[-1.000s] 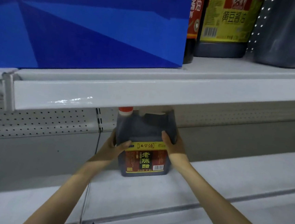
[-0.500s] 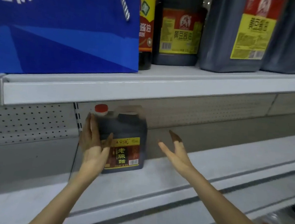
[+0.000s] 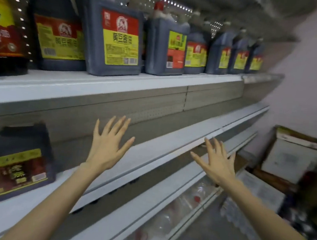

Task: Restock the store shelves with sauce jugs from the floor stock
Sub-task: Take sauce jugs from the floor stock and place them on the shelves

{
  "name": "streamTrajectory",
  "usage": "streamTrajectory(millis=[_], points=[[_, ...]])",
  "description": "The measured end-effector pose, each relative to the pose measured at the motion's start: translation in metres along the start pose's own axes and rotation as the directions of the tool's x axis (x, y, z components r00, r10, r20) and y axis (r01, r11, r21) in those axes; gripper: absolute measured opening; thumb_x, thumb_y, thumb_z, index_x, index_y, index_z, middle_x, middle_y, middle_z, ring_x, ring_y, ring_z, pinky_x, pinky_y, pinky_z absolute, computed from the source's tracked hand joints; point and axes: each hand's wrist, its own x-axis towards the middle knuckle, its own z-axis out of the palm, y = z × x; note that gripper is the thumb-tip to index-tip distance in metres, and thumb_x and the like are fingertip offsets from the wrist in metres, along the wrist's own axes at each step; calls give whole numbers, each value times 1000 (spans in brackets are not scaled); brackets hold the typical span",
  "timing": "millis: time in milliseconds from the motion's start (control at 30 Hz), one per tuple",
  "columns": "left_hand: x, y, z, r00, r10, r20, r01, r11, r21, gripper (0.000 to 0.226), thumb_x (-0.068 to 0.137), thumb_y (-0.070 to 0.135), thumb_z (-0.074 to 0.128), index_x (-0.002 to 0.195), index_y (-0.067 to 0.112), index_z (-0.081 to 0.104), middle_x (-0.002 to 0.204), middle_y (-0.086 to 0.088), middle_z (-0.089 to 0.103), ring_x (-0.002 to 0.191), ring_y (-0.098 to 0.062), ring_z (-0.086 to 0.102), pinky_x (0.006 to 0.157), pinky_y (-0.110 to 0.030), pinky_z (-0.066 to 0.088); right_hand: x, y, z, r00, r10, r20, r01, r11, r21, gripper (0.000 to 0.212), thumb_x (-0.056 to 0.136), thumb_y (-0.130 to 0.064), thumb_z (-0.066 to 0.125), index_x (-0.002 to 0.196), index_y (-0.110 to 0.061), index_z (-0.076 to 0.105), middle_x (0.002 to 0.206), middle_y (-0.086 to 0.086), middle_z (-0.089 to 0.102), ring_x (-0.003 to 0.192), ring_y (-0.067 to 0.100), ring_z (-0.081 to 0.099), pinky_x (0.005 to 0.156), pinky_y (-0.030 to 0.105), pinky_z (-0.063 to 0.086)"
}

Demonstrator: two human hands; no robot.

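Grip: left hand and right hand both empty, fingers spread, hovering before white metal middle shelf. Dark plastic sauce jug with red-and-yellow label stands upright on it, far left, apart from both hands. Row of dark jugs on shelf above

The large soy sauce jug at the front of the upper shelf carries a red-and-yellow label whose big dark characters read 黄豆酱油. The small print and barcode beneath are too fine to read. The second soy sauce jug, to its left, has the same label: 黄豆 is legible, the rest smeared. On the lower shelf, the dark jug has a deep red label under a yellow band. Its pale characters are blurred, perhaps 老陈醋. The green-labelled jug cannot be read.
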Motion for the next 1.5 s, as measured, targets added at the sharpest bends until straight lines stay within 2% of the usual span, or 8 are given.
streamTrajectory(millis=[167, 267, 400, 633, 767, 967, 1233, 1500], points=[[41, 62, 34, 995, 84, 58, -86, 996, 33, 86, 81, 70, -9, 153, 26, 11, 159, 4, 20, 148, -17, 9, 113, -45, -14, -36, 86, -41, 968, 251, 0, -250, 963, -100, 95, 73, -81, 12, 153, -31, -3, 161, 2, -8, 148, 28, -5, 114, 62, -1], [62, 93, 53, 986, 85, 141, -90, 995, 31, 89, 76, 71, -14, 153, 28, 3, 160, 6, 11, 148, -15, 3, 115, -48, -12, -57, 125, -56, 929, 369, 4, -366, 922, -124, 92, 78, -80, 15, 153, -30, -4, 161, 4, -9, 147, 30, -5, 113, 63, -2], [91, 136, 74, 975, 105, 198, -96, 994, -52, 82, 84, 68, -5, 153, 25, 3, 161, 3, 9, 148, -17, 3, 116, -50, -6, -73, 162, -68, 866, 499, -20, -497, 856, -141, 93, 77, -81, 15, 153, -30, -4, 161, 3, -11, 147, 31, -7, 112, 63, -3], [157, 200, 100, 955, 251, 157, -218, 955, -200, 69, 95, 59, 11, 153, 23, 2, 161, 1, 8, 148, -19, 1, 116, -51, -5, -59, 201, -74, 800, 590, -105, -599, 790, -129, 93, 76, -82, 14, 153, -31, 0, 161, 1, -8, 147, 32, -3, 113, 65, 3], [185, 228, 126, 912, 378, 158, -346, 918, -196, 67, 97, 57, 12, 153, 23, -1, 161, 0, 7, 148, -19, 1, 116, -50, -5, -44, 219, -62, 759, 639, -125, -651, 742, -164, 88, 82, -80, 17, 153, -31, 1, 161, 0, -9, 147, 32, -4, 113, 65, 2], [216, 273, 173, 838, 507, 200, -472, 859, -199, 69, 96, 58, 12, 153, 23, -2, 161, -1, 7, 148, -19, 1, 116, -50, -3, -34, 253, -45, 653, 744, -141, -756, 630, -180, 88, 82, -80, 15, 153, -30, 3, 161, 1, -7, 147, 30, -2, 112, 63, 0], [245, 357, 227, 759, 594, 268, -536, 803, -260, 65, 97, 57, 12, 153, 28, 0, 161, -3, 5, 148, -20, 0, 117, -51, -3, -35, 326, -38, 573, 813, -103, -810, 542, -224, 86, 84, -77, 16, 153, -28, 0, 161, 5, -3, 147, 31, 0, 112, 64, 1], [272, 485, 281, 723, 627, 291, -551, 777, -305, 66, 96, 59, 13, 153, 27, 0, 161, -2, 8, 148, -22, 2, 116, -51, -4, -25, 447, -50, 548, 830, -105, -825, 515, -234, 90, 82, -78, 13, 154, -26, 0, 161, 5, -2, 147, 30, 0, 114, 63, 2]])
